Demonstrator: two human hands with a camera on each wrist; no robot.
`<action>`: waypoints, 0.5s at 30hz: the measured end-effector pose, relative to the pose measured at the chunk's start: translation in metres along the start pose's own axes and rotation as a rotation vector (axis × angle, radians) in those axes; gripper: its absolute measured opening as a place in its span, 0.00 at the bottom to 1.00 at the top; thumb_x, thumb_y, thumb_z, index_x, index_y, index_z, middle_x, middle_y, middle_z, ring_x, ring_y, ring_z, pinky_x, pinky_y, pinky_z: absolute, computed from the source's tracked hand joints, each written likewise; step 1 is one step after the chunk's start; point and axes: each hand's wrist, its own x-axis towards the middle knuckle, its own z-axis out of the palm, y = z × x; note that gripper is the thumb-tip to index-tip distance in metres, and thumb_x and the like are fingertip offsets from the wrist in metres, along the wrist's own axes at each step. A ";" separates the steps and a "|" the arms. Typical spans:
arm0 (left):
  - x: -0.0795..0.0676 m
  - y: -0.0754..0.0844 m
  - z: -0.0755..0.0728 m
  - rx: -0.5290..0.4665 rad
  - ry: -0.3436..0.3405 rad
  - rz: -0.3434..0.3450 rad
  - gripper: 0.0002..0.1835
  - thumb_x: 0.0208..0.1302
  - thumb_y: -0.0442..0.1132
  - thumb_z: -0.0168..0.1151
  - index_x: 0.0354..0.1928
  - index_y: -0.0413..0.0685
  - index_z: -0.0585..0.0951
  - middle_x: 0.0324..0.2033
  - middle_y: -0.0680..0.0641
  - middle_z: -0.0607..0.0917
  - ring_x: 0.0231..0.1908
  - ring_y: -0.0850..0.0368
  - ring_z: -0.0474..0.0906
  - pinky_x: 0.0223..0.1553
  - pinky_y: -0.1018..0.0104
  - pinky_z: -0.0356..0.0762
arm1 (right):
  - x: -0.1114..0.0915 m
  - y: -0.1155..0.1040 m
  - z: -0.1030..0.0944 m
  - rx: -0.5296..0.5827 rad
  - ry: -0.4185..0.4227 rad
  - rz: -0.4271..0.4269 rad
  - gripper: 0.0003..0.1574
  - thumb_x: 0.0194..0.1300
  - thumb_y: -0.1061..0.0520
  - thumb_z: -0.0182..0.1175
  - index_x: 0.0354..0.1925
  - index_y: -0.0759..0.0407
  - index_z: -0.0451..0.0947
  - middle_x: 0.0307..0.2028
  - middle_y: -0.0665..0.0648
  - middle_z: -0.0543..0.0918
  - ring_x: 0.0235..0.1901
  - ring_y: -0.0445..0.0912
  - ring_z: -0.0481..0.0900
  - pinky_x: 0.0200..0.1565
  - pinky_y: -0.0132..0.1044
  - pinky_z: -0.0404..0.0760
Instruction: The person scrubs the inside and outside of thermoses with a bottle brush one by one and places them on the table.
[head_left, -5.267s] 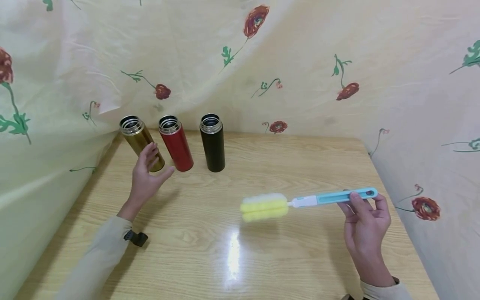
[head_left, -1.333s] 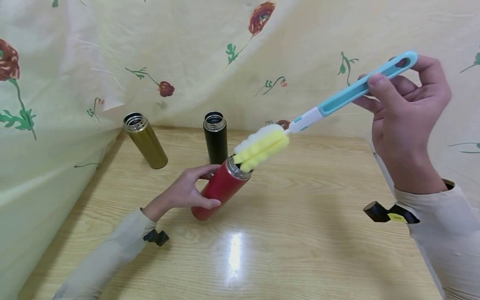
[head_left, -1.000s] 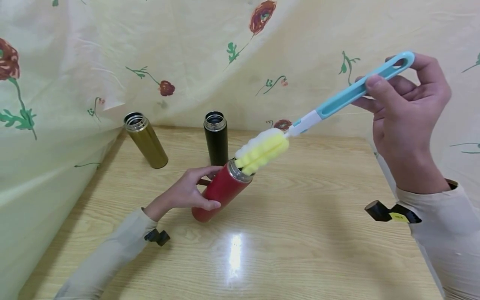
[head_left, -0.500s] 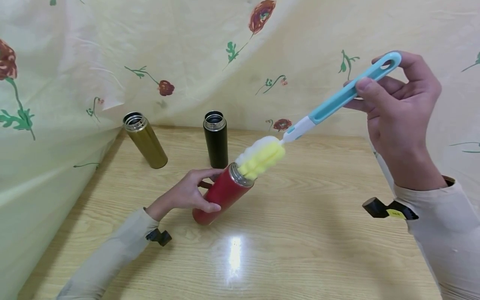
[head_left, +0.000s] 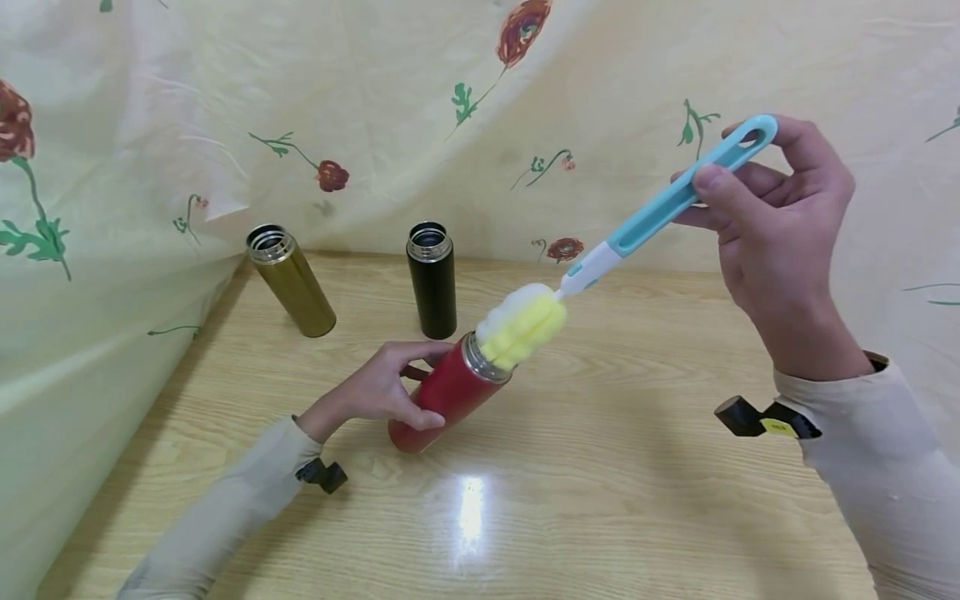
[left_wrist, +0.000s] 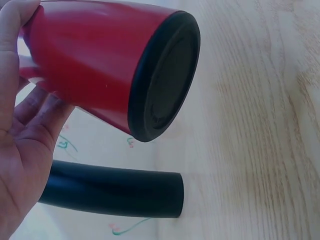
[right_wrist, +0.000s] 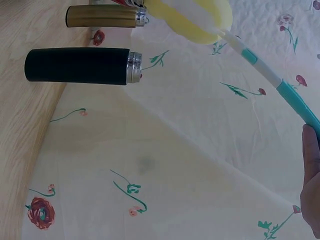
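My left hand (head_left: 390, 387) grips a red vacuum flask (head_left: 453, 387) around its body, tilted with its open mouth up and to the right. In the left wrist view the flask's black base (left_wrist: 165, 75) appears lifted off the table. My right hand (head_left: 787, 225) pinches the turquoise handle of a bottle brush (head_left: 660, 212) between thumb and fingers. The brush's yellow and white sponge head (head_left: 525, 325) is partly inside the flask's mouth; its lower end is hidden there. Much of the sponge still shows outside the rim.
Behind the red flask stands a black flask (head_left: 432, 287), lidless and upright. A gold flask (head_left: 292, 283) stands farther left, also without a lid. Both are on the wooden table (head_left: 637, 500). A flowered cloth (head_left: 630, 108) hangs around the back and sides.
Over the last second my right hand has moved down and left, and the sponge head has gone deeper into the red flask. Earlier the red flask stood between the other two, unheld.
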 end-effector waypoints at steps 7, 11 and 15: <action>0.000 -0.002 0.001 -0.008 0.016 -0.013 0.41 0.48 0.40 0.80 0.68 0.46 0.76 0.55 0.48 0.85 0.51 0.51 0.82 0.46 0.53 0.87 | -0.003 0.003 -0.001 -0.016 -0.013 -0.002 0.21 0.51 0.87 0.62 0.45 0.86 0.70 0.26 0.72 0.84 0.25 0.60 0.87 0.32 0.55 0.87; -0.001 -0.004 0.003 -0.011 0.024 -0.011 0.41 0.47 0.40 0.80 0.67 0.45 0.76 0.54 0.48 0.85 0.50 0.51 0.82 0.46 0.56 0.87 | -0.004 0.005 0.000 -0.039 -0.040 0.012 0.21 0.51 0.86 0.62 0.45 0.86 0.70 0.26 0.72 0.84 0.26 0.60 0.88 0.32 0.54 0.87; -0.001 -0.006 0.004 -0.017 0.025 -0.021 0.41 0.47 0.41 0.80 0.66 0.44 0.77 0.54 0.49 0.85 0.50 0.51 0.82 0.46 0.57 0.87 | -0.006 0.007 -0.001 -0.052 -0.057 0.033 0.21 0.52 0.86 0.61 0.46 0.85 0.71 0.26 0.71 0.84 0.27 0.60 0.88 0.33 0.54 0.87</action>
